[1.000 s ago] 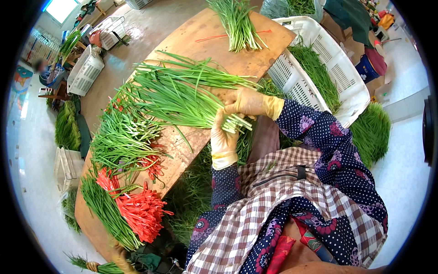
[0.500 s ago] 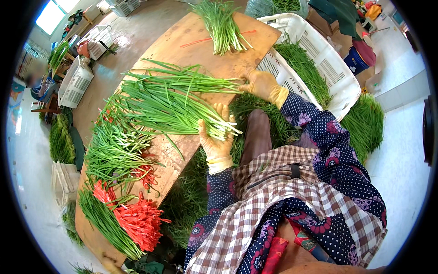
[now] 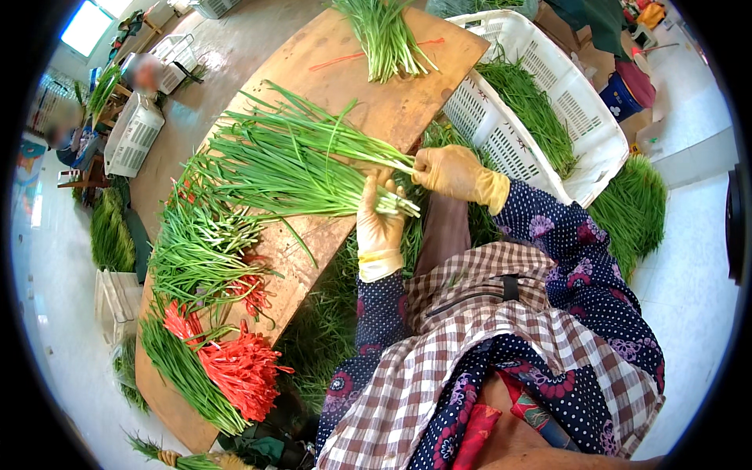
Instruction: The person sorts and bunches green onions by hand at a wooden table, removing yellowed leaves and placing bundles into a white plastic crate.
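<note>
Loose greens (image 3: 301, 182) over the near edge of the bench (image 3: 427, 90)
Left hand (image 3: 378, 223) cups their white ends, thumb and fingers half-curled; right hand (image 3: 456, 174) pinches the upper stems; should the left grip slacken, stems could slide off.

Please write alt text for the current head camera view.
The left gloved hand holds a bunch of green stalks spread over a wooden table, while the right gloved hand pinches more stalks. Red strips lie at lower left; a white crate of greens stands at upper right.
</note>
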A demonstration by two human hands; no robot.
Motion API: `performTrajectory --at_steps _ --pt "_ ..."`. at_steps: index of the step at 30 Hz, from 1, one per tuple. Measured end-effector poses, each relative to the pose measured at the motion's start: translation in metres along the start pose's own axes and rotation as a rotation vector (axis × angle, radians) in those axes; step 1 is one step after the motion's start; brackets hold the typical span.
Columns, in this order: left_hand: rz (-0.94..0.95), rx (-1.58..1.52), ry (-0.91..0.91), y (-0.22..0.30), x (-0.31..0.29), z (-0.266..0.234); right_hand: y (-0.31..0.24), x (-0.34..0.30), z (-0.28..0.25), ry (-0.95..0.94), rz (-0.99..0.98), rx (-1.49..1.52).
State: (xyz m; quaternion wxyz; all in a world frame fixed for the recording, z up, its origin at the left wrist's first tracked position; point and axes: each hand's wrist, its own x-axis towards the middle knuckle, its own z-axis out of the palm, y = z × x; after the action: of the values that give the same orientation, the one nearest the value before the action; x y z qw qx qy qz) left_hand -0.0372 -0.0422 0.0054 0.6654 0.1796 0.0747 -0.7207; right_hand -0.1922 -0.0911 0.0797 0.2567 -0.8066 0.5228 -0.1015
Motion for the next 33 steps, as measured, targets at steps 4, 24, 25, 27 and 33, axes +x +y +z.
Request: performTrajectory --at_steps 4,24,25,27,33 --pt "0.005 0.042 -0.009 -0.004 0.015 -0.003 -0.016 -0.014 0.007 -0.052 -0.031 -0.111" --pt "0.026 -0.006 0.062 0.008 -0.013 0.0 0.036 0.006 0.032 -0.101 0.203 0.346" --pt "0.032 0.007 0.059 0.007 -0.013 0.0 0.032 0.003 0.031 0.032 0.177 0.207" --pt "0.031 -0.005 0.058 0.003 -0.01 0.0 0.025 -0.008 0.017 0.236 0.098 0.178" --pt "0.009 -0.023 -0.004 0.003 -0.003 -0.009 -0.006 -0.011 0.025 -0.036 -0.011 0.25"
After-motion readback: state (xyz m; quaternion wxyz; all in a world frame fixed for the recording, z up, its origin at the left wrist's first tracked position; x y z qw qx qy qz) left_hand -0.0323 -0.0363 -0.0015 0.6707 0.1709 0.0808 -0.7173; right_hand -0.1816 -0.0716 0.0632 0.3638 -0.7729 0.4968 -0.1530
